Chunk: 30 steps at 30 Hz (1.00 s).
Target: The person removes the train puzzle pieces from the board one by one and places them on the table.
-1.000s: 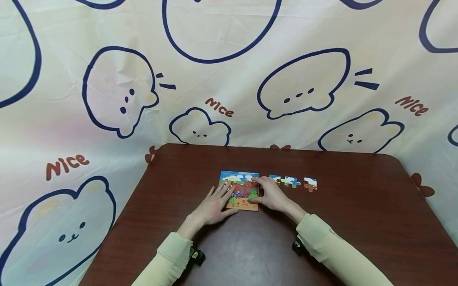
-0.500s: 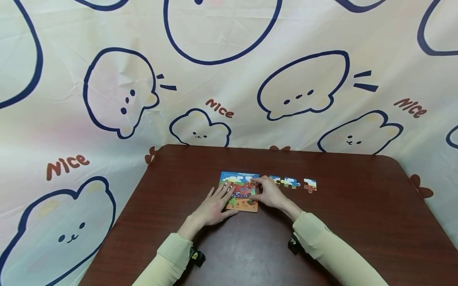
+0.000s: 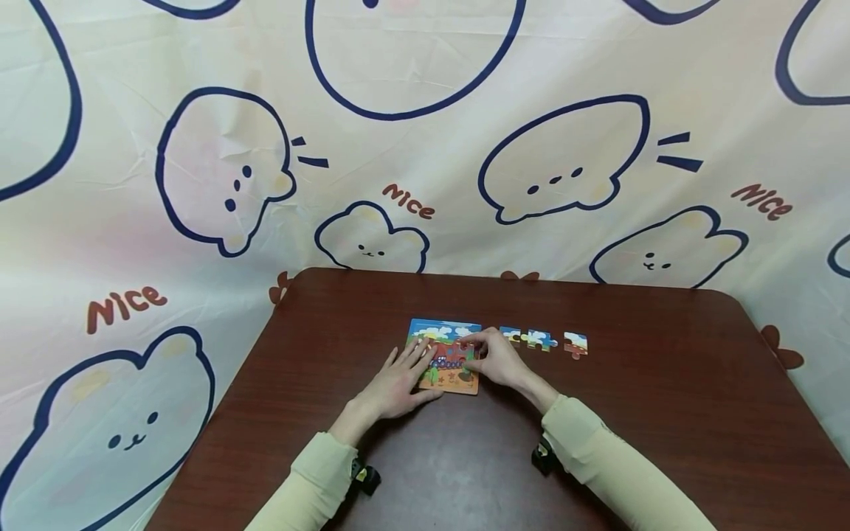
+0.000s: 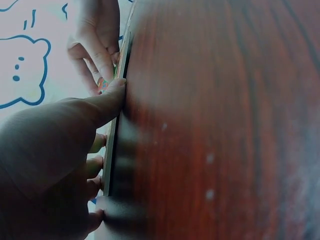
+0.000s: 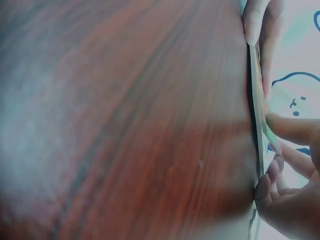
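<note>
A jigsaw board (image 3: 446, 380) with blue sky, clouds, a red train and orange ground lies flat on the table. My left hand (image 3: 393, 383) rests on its left side with fingers spread out straight, the thumb along the near edge. At the board's right side, my right hand (image 3: 503, 363) pinches a puzzle piece between thumb and fingers. In the right wrist view that puzzle piece (image 5: 271, 136) shows greenish and tilted, just over the board. The left wrist view has the left hand (image 4: 60, 135) against the board's edge. Fingers hide parts of the picture.
To the right of the board lie loose puzzle pieces: two sky pieces (image 3: 538, 338) close together and a red-brown piece (image 3: 575, 344) apart from them. The dark brown table (image 3: 425, 457) ends at a printed curtain (image 3: 451, 147) behind.
My right hand has shifted slightly left over the board with the piece, its fingertips moving inward. The left hand and the loose pieces stay where they were.
</note>
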### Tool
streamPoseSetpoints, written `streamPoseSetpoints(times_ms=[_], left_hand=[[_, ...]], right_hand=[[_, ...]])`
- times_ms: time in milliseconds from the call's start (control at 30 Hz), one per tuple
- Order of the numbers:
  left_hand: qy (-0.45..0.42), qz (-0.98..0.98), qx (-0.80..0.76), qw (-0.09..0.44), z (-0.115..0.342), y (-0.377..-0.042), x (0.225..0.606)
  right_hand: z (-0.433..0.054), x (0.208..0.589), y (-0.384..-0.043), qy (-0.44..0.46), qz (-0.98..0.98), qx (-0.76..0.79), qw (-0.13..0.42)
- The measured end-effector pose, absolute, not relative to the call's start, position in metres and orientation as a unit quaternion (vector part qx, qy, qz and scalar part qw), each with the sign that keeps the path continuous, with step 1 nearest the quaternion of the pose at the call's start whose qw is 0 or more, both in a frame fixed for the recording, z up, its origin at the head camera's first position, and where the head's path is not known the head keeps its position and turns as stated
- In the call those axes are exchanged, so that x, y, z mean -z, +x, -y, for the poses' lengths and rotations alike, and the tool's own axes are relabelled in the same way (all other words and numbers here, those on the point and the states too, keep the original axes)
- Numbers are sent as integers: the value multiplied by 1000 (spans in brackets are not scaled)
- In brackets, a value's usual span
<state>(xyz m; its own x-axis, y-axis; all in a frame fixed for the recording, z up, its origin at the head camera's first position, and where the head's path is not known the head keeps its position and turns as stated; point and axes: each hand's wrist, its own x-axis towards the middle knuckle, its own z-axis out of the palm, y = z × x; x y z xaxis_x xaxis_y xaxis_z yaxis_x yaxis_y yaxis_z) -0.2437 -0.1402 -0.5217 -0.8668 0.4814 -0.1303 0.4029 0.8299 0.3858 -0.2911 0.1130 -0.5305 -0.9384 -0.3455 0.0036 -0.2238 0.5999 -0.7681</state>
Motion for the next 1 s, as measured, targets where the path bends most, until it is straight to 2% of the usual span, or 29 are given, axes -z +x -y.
streamPoseSetpoints(times_ms=[167, 600, 1000], left_hand=[[233, -950, -178, 110, 140, -243, 521], [232, -950, -180, 110, 140, -243, 520], [232, -950, -180, 111, 140, -244, 520]], right_hand=[[-113, 531, -291, -140, -872, 463, 79], [-121, 535, -287, -175, -859, 475, 75], [-124, 538, -287, -247, -870, 423, 47]])
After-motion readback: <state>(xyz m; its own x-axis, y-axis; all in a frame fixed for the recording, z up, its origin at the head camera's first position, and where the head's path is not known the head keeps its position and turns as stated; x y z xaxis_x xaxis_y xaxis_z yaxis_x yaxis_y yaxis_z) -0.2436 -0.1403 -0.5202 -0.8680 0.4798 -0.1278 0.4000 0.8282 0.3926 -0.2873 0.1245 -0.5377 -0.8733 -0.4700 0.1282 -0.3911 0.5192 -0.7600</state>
